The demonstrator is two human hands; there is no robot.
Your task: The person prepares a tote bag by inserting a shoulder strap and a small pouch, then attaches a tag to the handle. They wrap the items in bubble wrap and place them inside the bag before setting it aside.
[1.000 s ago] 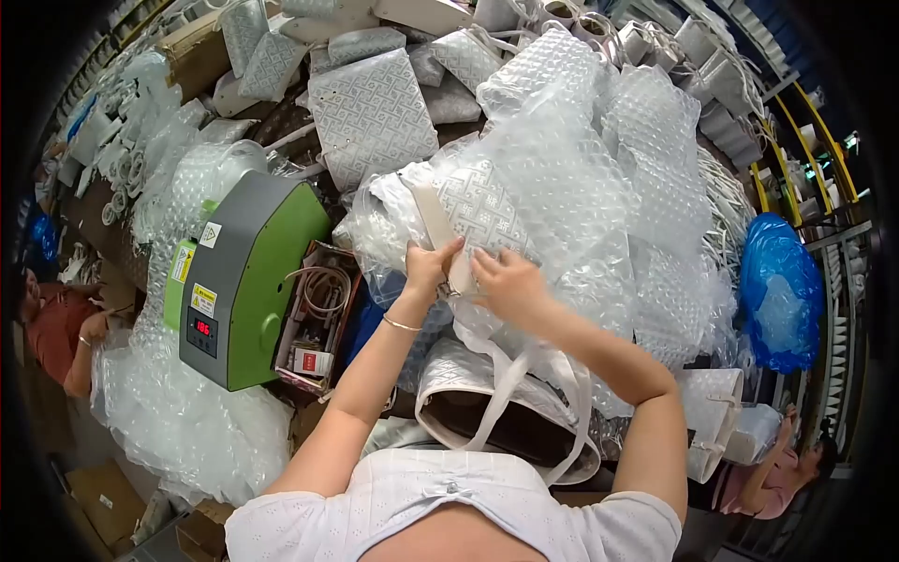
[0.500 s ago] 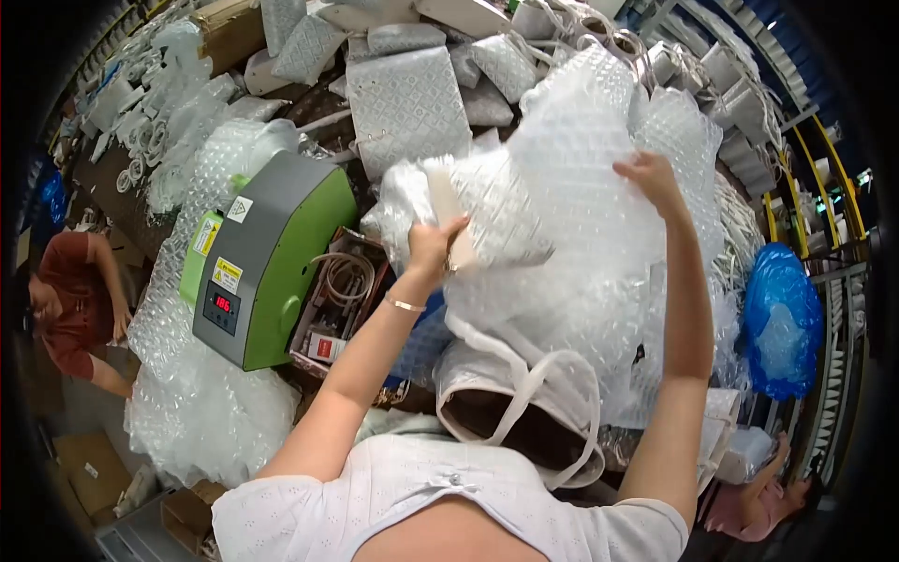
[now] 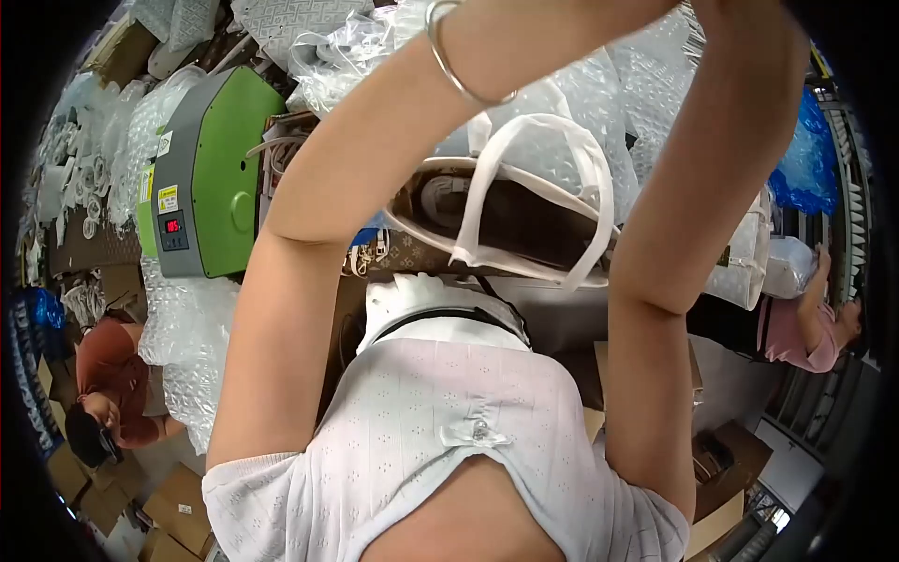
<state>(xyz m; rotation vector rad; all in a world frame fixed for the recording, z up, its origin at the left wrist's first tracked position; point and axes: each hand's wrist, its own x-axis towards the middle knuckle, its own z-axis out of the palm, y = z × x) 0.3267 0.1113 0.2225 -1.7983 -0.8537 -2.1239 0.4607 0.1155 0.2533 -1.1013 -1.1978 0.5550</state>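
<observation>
Heaped goods and packing fill the workroom. Toward one o'clock sits an open off-white tote bag with a dark brown lining [image 3: 529, 225], its mouth a wide oval, two pale looped handles rising over it (a pale rounded shape shows inside). Translucent bubble wrap [image 3: 648, 94] lies just beyond. Both hands are past the top edge, around one o'clock, so I cannot tell whether the fingers are apart or clamped. At ten o'clock stands a green-and-grey machine with a red display [image 3: 225, 173]; at two, crumpled blue plastic [image 3: 807, 164].
</observation>
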